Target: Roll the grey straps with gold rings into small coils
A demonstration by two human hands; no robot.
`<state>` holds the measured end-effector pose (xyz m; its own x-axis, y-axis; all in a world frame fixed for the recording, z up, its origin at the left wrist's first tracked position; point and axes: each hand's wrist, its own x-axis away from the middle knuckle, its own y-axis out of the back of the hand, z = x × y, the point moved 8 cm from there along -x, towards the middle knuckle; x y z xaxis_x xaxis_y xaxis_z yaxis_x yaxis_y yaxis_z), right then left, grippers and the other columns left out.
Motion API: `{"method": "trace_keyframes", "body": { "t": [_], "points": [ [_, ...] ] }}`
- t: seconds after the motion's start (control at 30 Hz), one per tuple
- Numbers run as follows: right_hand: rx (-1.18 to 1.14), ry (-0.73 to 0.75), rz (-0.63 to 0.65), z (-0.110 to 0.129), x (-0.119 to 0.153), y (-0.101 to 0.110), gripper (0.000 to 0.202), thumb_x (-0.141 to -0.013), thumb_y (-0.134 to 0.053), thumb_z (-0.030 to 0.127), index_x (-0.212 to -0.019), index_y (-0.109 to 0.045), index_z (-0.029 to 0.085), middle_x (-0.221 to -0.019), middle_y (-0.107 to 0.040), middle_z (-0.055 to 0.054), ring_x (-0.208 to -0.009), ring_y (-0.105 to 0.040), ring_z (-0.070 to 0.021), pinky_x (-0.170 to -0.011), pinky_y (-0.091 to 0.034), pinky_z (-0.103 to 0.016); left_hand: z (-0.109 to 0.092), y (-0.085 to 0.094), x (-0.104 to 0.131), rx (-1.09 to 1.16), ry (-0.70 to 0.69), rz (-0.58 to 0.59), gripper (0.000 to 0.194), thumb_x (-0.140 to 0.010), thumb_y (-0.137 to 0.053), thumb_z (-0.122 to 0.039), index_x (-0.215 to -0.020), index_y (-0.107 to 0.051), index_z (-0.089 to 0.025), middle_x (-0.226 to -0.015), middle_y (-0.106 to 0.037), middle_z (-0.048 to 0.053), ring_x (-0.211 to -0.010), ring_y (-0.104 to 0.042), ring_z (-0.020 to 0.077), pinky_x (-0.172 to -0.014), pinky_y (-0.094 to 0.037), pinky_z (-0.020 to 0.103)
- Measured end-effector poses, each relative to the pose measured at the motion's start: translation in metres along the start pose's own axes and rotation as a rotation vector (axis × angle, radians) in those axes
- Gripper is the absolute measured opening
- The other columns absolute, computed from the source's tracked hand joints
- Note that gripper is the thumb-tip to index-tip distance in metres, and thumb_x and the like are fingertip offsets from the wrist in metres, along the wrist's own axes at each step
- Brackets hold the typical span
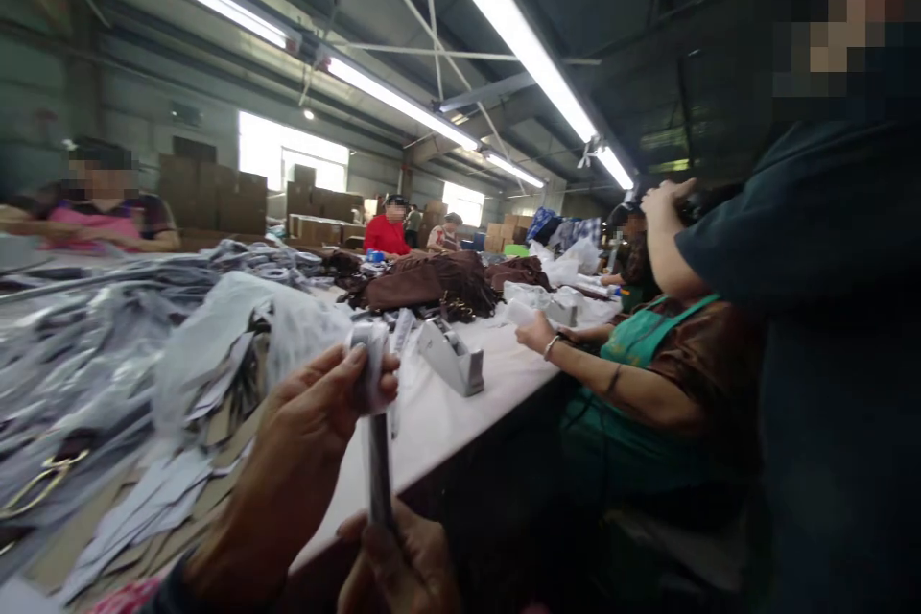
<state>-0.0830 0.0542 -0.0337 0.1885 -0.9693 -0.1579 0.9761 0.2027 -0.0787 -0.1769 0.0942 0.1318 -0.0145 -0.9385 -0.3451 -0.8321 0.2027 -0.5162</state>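
Held a small grey coil in the left hand, out over the long right edge of the white table, with thumb on its near side and fingertips past its far side, closed snugly on it. Gripped the lower part of a dark grey strip in the right hand, lower down and just outside that same edge, with fingers folded close around it. Held the strip nearly upright, straight below the coil; could not tell one continuous piece from two there.

Saw a grey tape dispenser near the right edge, beyond the hands, and a second dispenser farther along it. Noticed a pile of dark brown goods toward the far end. Found a cloudy plastic bag left of the left hand, and pale cards spread toward the near end. Glimpsed a gold-coloured ring toward the left, by plastic-wrapped grey goods.

Made out a co-worker in a green apron seated at the right edge, with a hand holding something white over the table, and a person in a dark top standing nearer.
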Motion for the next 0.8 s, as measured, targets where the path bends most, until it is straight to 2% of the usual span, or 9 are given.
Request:
{"method": "trace_keyframes", "body": {
  "t": [0.1, 0.2, 0.27, 0.33, 0.43, 0.5, 0.63, 0.73, 0.8],
  "points": [
    [-0.040, -0.068, 0.168, 0.022, 0.019, 0.000, 0.075, -0.081, -0.058, 0.084, -0.105, -0.066, 0.014, -0.052, -0.054, 0.002, -0.040, -0.044, -0.0105, -0.041, -0.033, -0.021, -0.011, 0.013, -0.004, -0.440, -0.229, 0.014, 0.021, -0.087, -0.077, -0.037, -0.096, -0.075, -0.018, -0.087, -0.075, 0.004, -0.080, -0.069, 0.0199, -0.075, -0.052, 0.023],
    [0.025, -0.112, 0.162, 0.060, 0.026, 0.031, 0.063, -0.084, -0.069, 0.069, -0.110, -0.066, 0.012, -0.051, -0.050, 0.007, -0.039, -0.034, -0.0066, -0.040, -0.025, -0.019, 0.002, 0.026, 0.009, -0.681, -0.311, 0.175, 0.007, -0.082, -0.080, -0.028, -0.084, -0.075, -0.023, -0.074, -0.069, 0.002, -0.068, -0.059, 0.0188, -0.069, -0.047, 0.023],
    [0.053, -0.075, 0.090, 0.092, 0.017, 0.055, 0.059, -0.079, -0.081, 0.053, -0.121, -0.064, 0.015, -0.057, -0.050, 0.008, -0.043, -0.031, -0.0056, -0.043, -0.023, -0.019, 0.012, 0.035, 0.026, -0.656, -0.242, 0.294, 0.011, -0.075, -0.085, -0.027, -0.076, -0.075, -0.026, -0.068, -0.066, 0.001, -0.062, -0.051, 0.0181, -0.065, -0.045, 0.023],
    [0.144, 0.018, 0.046, 0.121, -0.003, 0.072, 0.055, -0.074, -0.087, 0.040, -0.120, -0.066, 0.017, -0.064, -0.053, 0.007, -0.052, -0.038, -0.0073, -0.049, -0.027, -0.020, 0.019, 0.041, 0.043, -0.595, -0.108, 0.346, 0.016, -0.069, -0.089, -0.029, -0.071, -0.073, -0.028, -0.066, -0.064, 0.000, -0.059, -0.047, 0.0179, -0.061, -0.044, 0.023],
    [0.291, 0.186, 0.086, 0.142, -0.042, 0.072, 0.030, -0.071, -0.089, 0.036, -0.088, -0.074, 0.015, -0.066, -0.058, 0.004, -0.064, -0.047, -0.0107, -0.059, -0.035, -0.023, 0.028, 0.045, 0.062, -0.539, 0.149, 0.315, 0.023, -0.075, -0.086, -0.040, -0.068, -0.069, -0.026, -0.064, -0.059, -0.001, -0.058, -0.044, 0.0161, -0.054, -0.038, 0.023],
    [0.303, 0.244, 0.152, 0.135, -0.062, 0.060, 0.031, -0.077, -0.085, 0.042, -0.073, -0.071, 0.014, -0.067, -0.059, 0.002, -0.066, -0.049, -0.0113, -0.062, -0.036, -0.024, 0.033, 0.043, 0.067, -0.483, 0.300, 0.282, 0.034, -0.085, -0.076, -0.049, -0.069, -0.065, -0.022, -0.062, -0.053, -0.002, -0.055, -0.039, 0.0137, -0.048, -0.031, 0.022],
    [0.077, 0.146, 0.183, 0.082, -0.072, 0.025, 0.051, -0.085, -0.073, 0.060, -0.065, -0.059, 0.015, -0.056, -0.048, 0.005, -0.052, -0.038, -0.0074, -0.050, -0.028, -0.023, 0.030, 0.029, 0.053, -0.134, 0.420, 0.187, 0.044, -0.097, -0.063, -0.048, -0.066, -0.059, -0.017, -0.055, -0.045, -0.004, -0.049, -0.034, 0.0088, -0.045, -0.029, 0.018],
    [-0.204, 0.101, -0.022, 0.048, -0.058, 0.010, 0.052, -0.091, -0.062, 0.067, -0.076, -0.056, 0.018, -0.053, -0.046, 0.007, -0.044, -0.034, -0.0063, -0.042, -0.026, -0.021, 0.022, 0.022, 0.031, 0.114, 0.426, 0.056, 0.041, -0.104, -0.052, -0.035, -0.073, -0.064, -0.011, -0.058, -0.047, -0.004, -0.045, -0.035, 0.0051, -0.043, -0.031, 0.015],
    [-0.257, 0.150, -0.157, 0.040, -0.046, 0.006, 0.048, -0.095, -0.059, 0.065, -0.081, -0.054, 0.019, -0.053, -0.045, 0.008, -0.042, -0.034, -0.0057, -0.040, -0.025, -0.019, 0.020, 0.017, 0.016, 0.244, 0.424, -0.002, 0.039, -0.108, -0.043, -0.028, -0.082, -0.066, -0.008, -0.063, -0.052, -0.002, -0.043, -0.039, 0.0036, -0.042, -0.033, 0.014]
  ]
}}
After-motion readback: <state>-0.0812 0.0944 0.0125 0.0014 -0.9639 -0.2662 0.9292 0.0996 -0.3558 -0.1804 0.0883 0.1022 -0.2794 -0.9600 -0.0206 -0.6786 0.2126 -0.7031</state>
